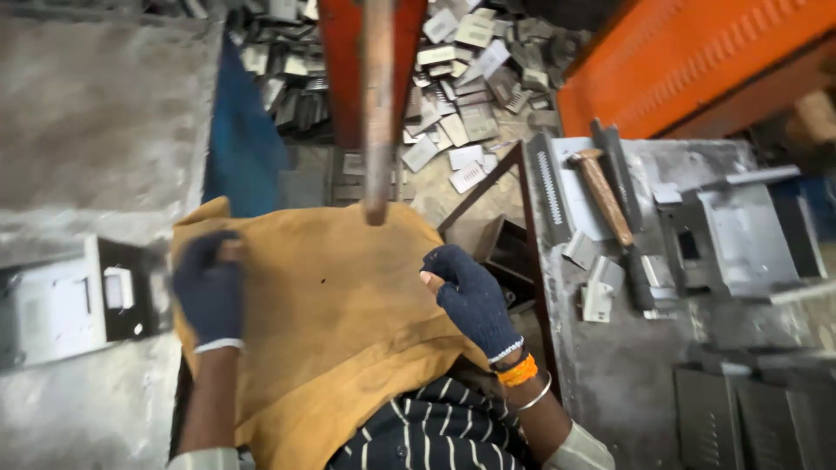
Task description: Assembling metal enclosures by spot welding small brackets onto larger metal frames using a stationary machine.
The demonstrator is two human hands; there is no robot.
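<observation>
Mustard-yellow cloth [331, 322] spread across the lap, below the vertical lever bar [378, 113] and the floor heap of stamped metal plates [461, 61]. Left hand [209, 292], gloved, closed on the cloth's left edge; right hand [470, 296], gloved, curled on the right edge. Cloth already in place, wood-handled hammer [610, 209] on the grey workbench [627, 383] untouched; judged an early, preparatory stage.
</observation>
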